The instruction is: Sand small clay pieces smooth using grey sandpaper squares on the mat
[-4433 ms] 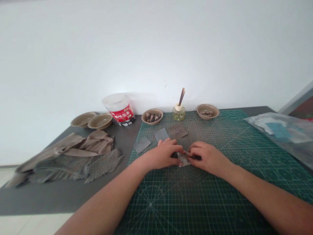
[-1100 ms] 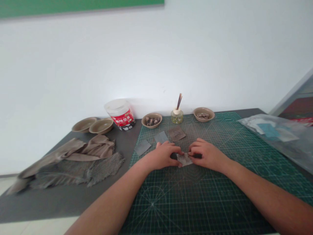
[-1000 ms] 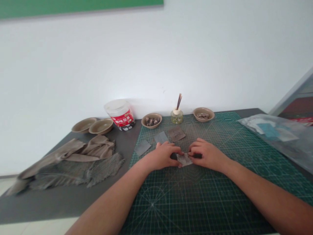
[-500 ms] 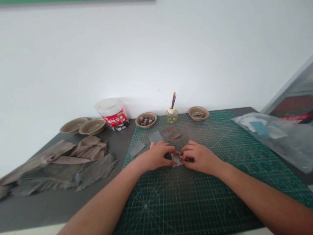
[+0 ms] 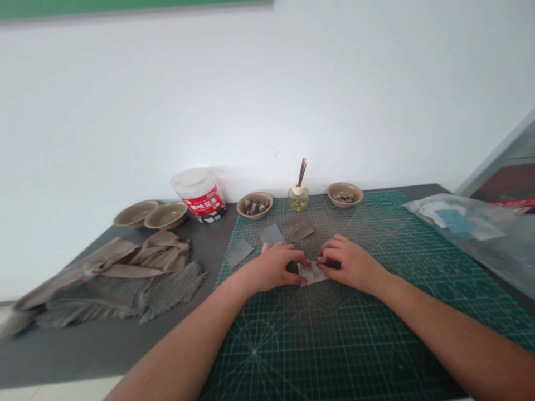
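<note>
Left hand (image 5: 273,268): thumb and forefinger set apart, tips touching the left edge of a small pale sheet (image 5: 312,274). Sheet lies on the green cutting mat (image 5: 292,345), directly between the two hands.

Right hand (image 5: 355,262): narrow; thumb and fingertips drawn together on a small brown piece (image 5: 320,260) at the sheet's upper right. Piece mostly covered by the fingers; shape cannot be told.

Just beyond the left hand: two gray sheets (image 5: 239,253), the nearer to the fingers partly hidden behind them. Beyond the gap between the hands: a brown sheet (image 5: 298,228) with a dark mark on it.

Farther out, past the left hand: a bowl (image 5: 256,215) of brown chunks (image 5: 256,207). Past the gap: a reed diffuser (image 5: 298,201), sticks upright with a slight lean. Past the right hand: a second bowl (image 5: 345,205) with flat, roundish pieces (image 5: 343,197).

Well left of the left hand, on the dark desk (image 5: 79,356): crumpled brown and gray cloth (image 5: 125,289); behind it, two more bowls (image 5: 166,226) and a clear tub with a red label (image 5: 204,201). Well right of the right hand: a translucent bag (image 5: 480,234), white and blue contents showing through.
</note>
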Demonstrator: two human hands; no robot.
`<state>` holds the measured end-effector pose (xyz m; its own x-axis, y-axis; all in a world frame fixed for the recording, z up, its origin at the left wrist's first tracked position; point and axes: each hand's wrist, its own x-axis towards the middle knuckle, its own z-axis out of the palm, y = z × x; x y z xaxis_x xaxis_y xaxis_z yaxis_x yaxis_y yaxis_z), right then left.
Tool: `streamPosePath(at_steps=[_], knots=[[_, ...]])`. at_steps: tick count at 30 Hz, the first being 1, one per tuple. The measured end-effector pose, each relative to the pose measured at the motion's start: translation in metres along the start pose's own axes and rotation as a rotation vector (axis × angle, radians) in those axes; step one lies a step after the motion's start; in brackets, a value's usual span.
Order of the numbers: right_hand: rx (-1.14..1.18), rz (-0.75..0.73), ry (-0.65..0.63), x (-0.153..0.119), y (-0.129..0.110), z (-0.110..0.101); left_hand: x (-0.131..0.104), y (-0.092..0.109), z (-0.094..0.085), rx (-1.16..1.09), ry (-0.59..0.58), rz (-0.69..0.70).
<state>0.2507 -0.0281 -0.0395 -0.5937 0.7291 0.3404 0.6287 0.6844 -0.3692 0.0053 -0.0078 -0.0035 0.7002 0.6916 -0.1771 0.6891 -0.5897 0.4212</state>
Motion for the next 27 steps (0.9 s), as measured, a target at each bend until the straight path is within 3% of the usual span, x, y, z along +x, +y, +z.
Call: streamPosePath(at_steps=[8, 12, 18, 22, 27], knots=[[0.033, -0.071, -0.079, -0.005, -0.005, -0.005, -0.001, 0.001, -0.001, -0.001, -0.005, -0.001], [-0.003, -0.02, -0.058, -0.004, -0.003, -0.008, -0.001, 0.001, -0.001, -0.006, -0.002, -0.003], [0.066, -0.065, -0.098, -0.003, -0.003, -0.009, -0.001, 0.001, -0.001, -0.02, -0.004, -0.008], [0.039, -0.015, -0.051, -0.003, -0.002, -0.009, -0.002, 0.002, -0.002, -0.027, -0.015, -0.009], [0.069, -0.03, -0.104, -0.005, -0.002, -0.01, -0.002, 0.003, -0.004, -0.022, -0.027, -0.018]])
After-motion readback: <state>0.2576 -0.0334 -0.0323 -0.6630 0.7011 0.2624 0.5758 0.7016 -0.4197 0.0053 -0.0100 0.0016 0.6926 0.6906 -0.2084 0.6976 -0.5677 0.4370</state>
